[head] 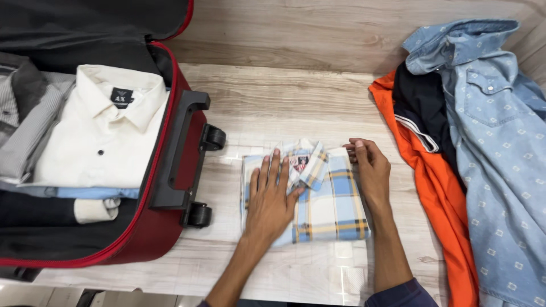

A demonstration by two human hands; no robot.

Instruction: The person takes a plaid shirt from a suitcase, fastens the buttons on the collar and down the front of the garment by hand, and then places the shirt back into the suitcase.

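Left hand (272,199) flat, open on folded plaid shirt (327,204); right hand (369,170) pinching its edge.

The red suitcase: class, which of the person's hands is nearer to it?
Left. The left hand lies flat on the plaid shirt, on its side toward the suitcase; the right hand grips the shirt's far edge.

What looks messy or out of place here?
The heap of shirts at the right lies crumpled and unfolded, unlike the folded plaid shirt under both hands and the folded white shirt in the suitcase.
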